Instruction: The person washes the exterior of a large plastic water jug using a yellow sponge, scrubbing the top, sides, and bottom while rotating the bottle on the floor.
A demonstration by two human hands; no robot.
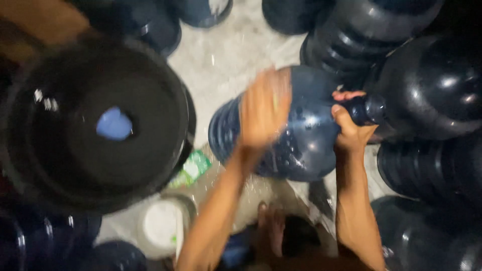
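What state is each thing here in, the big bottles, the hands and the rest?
Dark blue water jug: lying on its side, wet with droplets, neck pointing right.
Left hand: spread flat on the jug's body, blurred.
Right hand: closed around the jug's neck.
Upright jug at left: standing, mouth open, seen from above.
Stacked jugs at right: lying on their sides.
White round container: on the floor; whether lidded or open is unclear.
Floor: wet.

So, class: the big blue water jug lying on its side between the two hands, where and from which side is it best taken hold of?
Probably at the narrow neck, from the right. The jug lies on its side with its neck pointing right, and the right hand closes round that neck in a full grip. The ribbed, wet-looking belly is too wide to grasp, so the left hand, blurred, only rests flat on top to steady it.
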